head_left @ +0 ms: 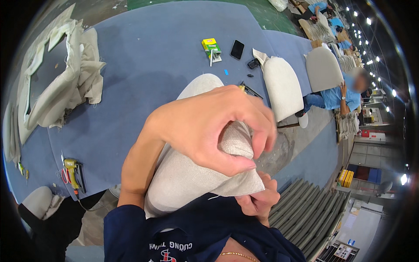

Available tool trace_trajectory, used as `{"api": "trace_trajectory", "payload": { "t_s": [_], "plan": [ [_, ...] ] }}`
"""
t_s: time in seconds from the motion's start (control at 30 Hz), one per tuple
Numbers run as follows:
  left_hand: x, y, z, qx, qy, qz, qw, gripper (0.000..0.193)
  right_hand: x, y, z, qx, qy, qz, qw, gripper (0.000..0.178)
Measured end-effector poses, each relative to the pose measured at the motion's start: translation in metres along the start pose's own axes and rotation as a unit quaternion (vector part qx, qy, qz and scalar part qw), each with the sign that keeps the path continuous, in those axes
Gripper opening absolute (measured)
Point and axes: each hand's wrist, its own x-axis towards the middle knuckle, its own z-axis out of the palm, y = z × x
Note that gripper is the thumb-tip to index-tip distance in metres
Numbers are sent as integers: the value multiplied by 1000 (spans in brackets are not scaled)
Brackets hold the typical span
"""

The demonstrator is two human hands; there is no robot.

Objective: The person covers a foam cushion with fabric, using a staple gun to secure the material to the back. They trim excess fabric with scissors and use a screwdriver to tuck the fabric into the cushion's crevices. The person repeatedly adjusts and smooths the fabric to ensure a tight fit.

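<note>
A beige fabric-covered cushion (pixel 187 179) rests against my body and reaches up over the blue table (pixel 144 65). My left hand (pixel 205 126) is curled over its near edge and pinches a fold of the woven cover between thumb and fingers. Just below, my right hand (pixel 261 198) grips the lower corner of the same fabric from underneath, partly hidden by the cloth. My dark blue sleeve (pixel 183 231) covers the cushion's bottom.
On the table lie a yellow power stapler (pixel 72 172), a heap of beige covers (pixel 65 74), a yellow-green box (pixel 211 46) and a black phone (pixel 237 49). Another beige cushion (pixel 283 87) stands at the table's edge. A co-worker in blue (pixel 336 97) holds a grey cushion (pixel 323 67). Grey slats (pixel 305 209) are stacked at lower right.
</note>
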Motion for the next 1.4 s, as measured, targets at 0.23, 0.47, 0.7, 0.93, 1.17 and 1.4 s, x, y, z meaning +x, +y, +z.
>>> {"api": "trace_trajectory", "payload": {
  "t_s": [0.23,0.47,0.7,0.93,1.17,1.4],
  "plan": [
    [-8,-5,8,33,56,-33,997,16,-10,-8,18,-2,67,76,995,9],
    [-12,3,15,51,99,-33,993,21,7,-38,18,42,48,231,971,12],
    [-18,3,3,-13,102,2,995,23,10,-9,10,67,3,68,995,18],
    [-19,6,4,-1,116,-3,993,23,7,15,11,16,0,-51,999,13],
    [-14,2,16,20,133,-20,991,21,3,-13,18,35,35,93,994,10],
    [-12,12,9,43,98,-67,992,19,20,-36,6,55,4,209,976,11]
  ]
}}
